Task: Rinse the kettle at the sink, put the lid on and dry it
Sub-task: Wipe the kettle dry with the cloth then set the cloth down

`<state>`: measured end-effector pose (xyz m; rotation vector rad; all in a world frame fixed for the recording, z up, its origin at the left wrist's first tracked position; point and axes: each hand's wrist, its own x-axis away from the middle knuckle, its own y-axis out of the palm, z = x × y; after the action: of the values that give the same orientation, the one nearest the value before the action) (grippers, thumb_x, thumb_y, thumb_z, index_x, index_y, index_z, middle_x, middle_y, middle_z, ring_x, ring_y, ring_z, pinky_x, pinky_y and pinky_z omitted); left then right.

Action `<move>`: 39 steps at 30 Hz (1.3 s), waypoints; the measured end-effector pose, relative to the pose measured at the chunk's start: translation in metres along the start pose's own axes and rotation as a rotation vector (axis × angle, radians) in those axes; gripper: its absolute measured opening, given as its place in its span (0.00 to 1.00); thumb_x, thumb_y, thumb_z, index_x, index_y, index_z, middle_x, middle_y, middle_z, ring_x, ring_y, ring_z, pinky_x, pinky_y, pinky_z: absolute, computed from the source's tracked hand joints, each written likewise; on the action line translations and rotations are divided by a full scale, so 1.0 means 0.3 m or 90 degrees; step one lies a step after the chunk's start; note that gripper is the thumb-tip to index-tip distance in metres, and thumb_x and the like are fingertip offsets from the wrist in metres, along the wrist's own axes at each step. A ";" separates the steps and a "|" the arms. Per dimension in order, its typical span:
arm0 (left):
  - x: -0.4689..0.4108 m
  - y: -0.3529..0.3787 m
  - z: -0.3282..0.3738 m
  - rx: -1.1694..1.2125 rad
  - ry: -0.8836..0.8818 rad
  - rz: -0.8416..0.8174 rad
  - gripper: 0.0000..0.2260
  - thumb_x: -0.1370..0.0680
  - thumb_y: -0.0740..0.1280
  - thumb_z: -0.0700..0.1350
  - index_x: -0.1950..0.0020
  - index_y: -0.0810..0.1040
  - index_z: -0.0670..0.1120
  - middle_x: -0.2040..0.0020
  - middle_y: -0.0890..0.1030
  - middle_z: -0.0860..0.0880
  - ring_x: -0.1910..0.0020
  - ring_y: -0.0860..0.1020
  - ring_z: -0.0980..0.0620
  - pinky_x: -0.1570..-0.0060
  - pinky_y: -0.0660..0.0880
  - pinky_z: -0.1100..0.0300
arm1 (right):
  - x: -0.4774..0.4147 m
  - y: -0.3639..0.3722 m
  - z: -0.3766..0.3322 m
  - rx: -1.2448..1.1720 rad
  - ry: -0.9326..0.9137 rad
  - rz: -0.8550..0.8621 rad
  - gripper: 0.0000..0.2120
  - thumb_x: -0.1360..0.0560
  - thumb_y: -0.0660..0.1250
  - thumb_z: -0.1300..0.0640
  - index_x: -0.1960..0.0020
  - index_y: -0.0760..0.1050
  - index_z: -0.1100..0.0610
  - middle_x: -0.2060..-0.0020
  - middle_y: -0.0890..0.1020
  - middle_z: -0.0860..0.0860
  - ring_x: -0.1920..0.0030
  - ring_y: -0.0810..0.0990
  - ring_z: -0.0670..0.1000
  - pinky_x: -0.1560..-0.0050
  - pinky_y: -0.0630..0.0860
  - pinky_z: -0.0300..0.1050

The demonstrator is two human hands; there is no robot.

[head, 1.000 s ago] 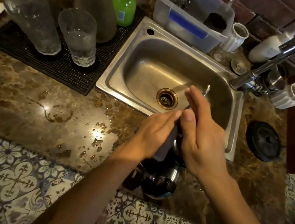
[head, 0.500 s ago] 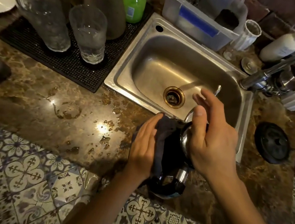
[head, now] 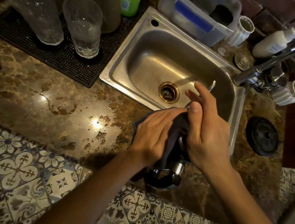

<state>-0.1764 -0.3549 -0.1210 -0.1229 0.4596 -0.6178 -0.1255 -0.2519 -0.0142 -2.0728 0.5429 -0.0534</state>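
Note:
A steel kettle with a black handle (head: 164, 177) stands at the counter's front edge, just in front of the sink (head: 122, 66). Most of it is hidden by my hands and a dark cloth (head: 178, 128). My left hand (head: 151, 131) presses the cloth against the kettle's left and top side. My right hand (head: 207, 130) grips the kettle from the right, thumb on top and fingers spread over the basin. A thin shiny spout tip (head: 212, 85) shows beyond my fingers. Whether the lid is on is hidden.
A black round disc (head: 261, 136) lies on the counter right of the sink. The faucet (head: 280, 53) reaches in from the right. Upturned glasses (head: 83, 25) stand on a black mat (head: 60, 58) at left. Water puddles (head: 97, 124) spot the brown stone counter.
My left hand has slid the cloth from the kettle's left side up over its top, closer to my right thumb. My right hand keeps its grip.

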 end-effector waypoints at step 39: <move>-0.219 -0.033 -0.111 0.000 -0.243 -0.321 0.12 0.15 0.60 0.54 0.55 0.77 0.53 0.60 0.81 0.55 0.65 0.76 0.64 0.64 0.68 0.64 | -0.008 -0.006 -0.019 -0.003 0.003 0.009 0.23 0.15 0.49 0.47 0.25 0.69 0.54 0.34 0.81 0.55 0.36 0.80 0.53 0.38 0.75 0.48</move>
<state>-0.2437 -0.3238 -0.1235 -0.3566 0.0509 -1.0634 -0.1286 -0.2547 -0.0092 -2.0743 0.5606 -0.0478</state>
